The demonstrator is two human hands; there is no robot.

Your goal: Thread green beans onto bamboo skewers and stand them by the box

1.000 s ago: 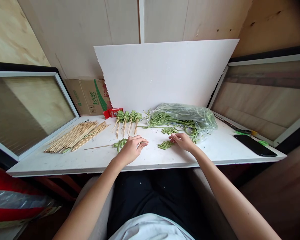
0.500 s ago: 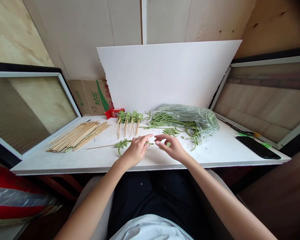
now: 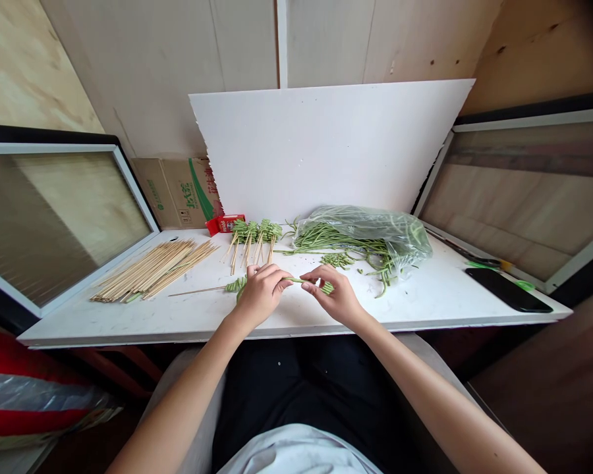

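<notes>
Between my hands a green long bean point(image 3: 295, 280) is stretched over the table. My left hand point(image 3: 265, 289) is closed on one part of it, and my right hand point(image 3: 332, 289) pinches its other end. Left of my left hand, a bamboo skewer point(image 3: 197, 291) lies with bean folded onto it point(image 3: 235, 284); its far end is hidden behind the hand. Behind my right hand sits a small pile of cut bean pieces point(image 3: 337, 261). Finished-looking bean skewers point(image 3: 257, 232) stand in a row further back, their sticks pointing toward me.
A heap of bare bamboo skewers point(image 3: 153, 270) lies on the left. Long beans point(image 3: 331, 237) spill from a clear plastic bag point(image 3: 395, 230) at the back. A black phone point(image 3: 508, 289) lies at the right, a red box point(image 3: 231, 222) at the back left. A white board point(image 3: 336, 145) stands behind.
My right hand has closed on the end of the long bean, which was free before. My left hand has shifted slightly left and up.
</notes>
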